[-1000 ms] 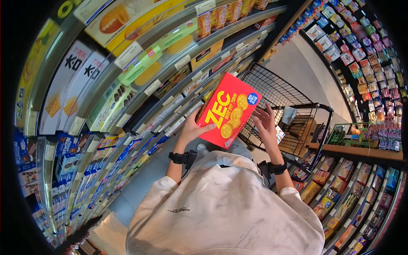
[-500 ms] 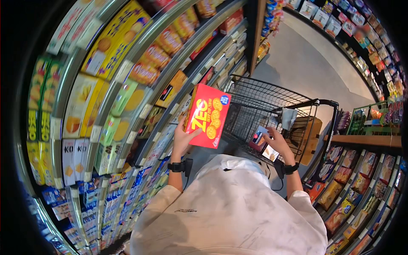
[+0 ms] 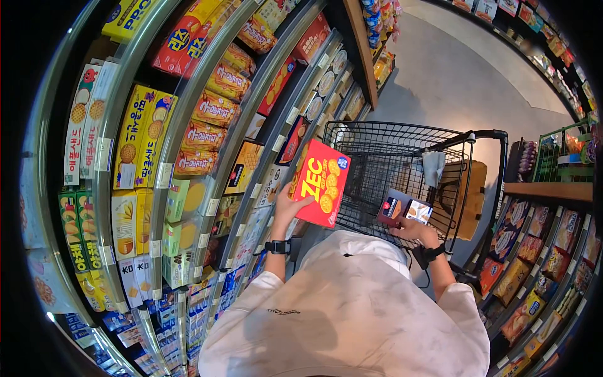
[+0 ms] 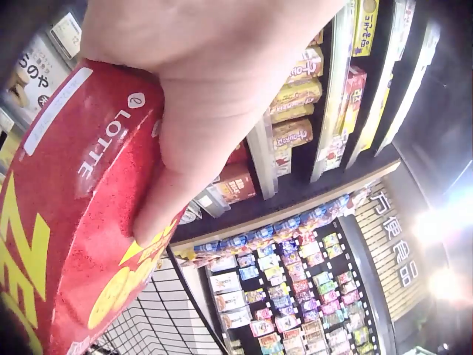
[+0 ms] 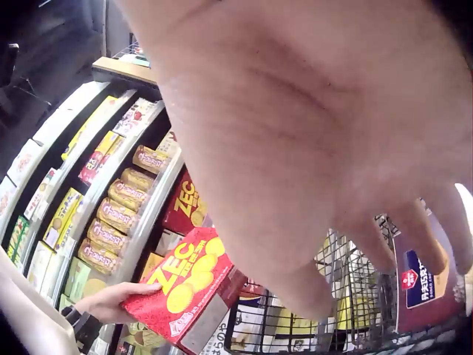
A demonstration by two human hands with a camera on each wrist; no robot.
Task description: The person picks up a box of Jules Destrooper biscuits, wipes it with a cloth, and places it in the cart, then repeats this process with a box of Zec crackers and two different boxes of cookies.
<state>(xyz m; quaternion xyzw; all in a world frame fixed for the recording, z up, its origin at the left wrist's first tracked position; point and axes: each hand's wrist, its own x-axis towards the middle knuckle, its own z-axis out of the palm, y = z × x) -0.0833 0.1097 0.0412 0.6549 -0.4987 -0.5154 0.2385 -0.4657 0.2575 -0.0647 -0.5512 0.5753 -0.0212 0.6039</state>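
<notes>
A shopper's left hand [image 3: 287,206] grips a red ZEC box [image 3: 323,183] upright between packed shelves [image 3: 168,135] and a black wire cart [image 3: 377,147].

The thumb presses across the printed face, over pictures of round yellow crackers, with the LOTTE mark just beside the grip in the left wrist view. To the right of the grip, the right hand [image 3: 418,231] is spread wide, its fingers at a dark box [image 3: 391,207] and its thumb apart from it; whether the fingers bear any of its weight cannot be told. A white-and-brown panel [image 3: 419,212] shows beside those fingers. Beyond the right hand, a pale grey item [image 3: 433,168] hangs at the cart's side. Left of the grip, shelves carry boxed and bagged snacks; at far right, more packets [image 3: 531,306] line lower shelves.
</notes>
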